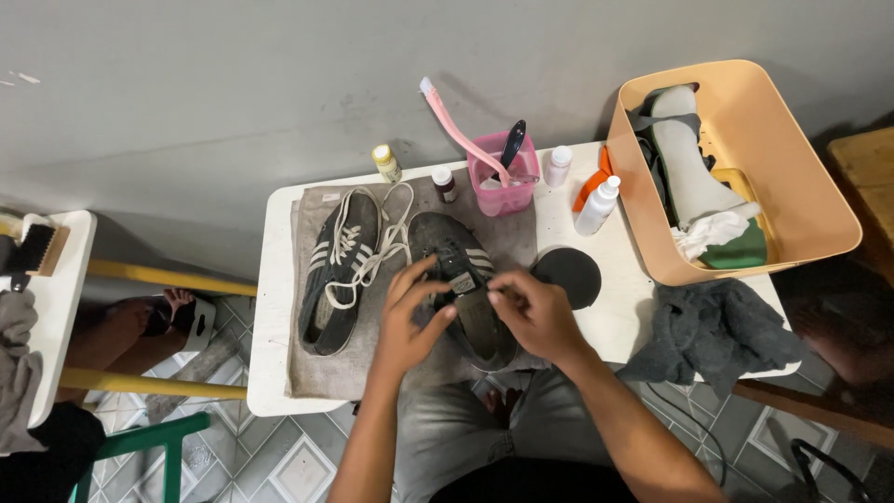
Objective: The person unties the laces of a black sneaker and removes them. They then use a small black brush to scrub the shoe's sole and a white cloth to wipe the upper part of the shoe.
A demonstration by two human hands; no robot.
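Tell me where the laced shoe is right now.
In the head view, the laced shoe lies on the grey mat, at the table's left side, just left of the unlaced shoe both hands are working on.

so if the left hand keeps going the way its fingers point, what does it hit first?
The left hand points up and right, fingertips already at the tongue of the dark unlaced shoe. Beyond that the line runs toward the pink cup, though depth is hard to judge.

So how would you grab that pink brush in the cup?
Probably by the long handle of the pink brush, coming from above left. It leans out of the pink cup toward the wall, so that part stands free; the lower end is buried inside beside a black tool.
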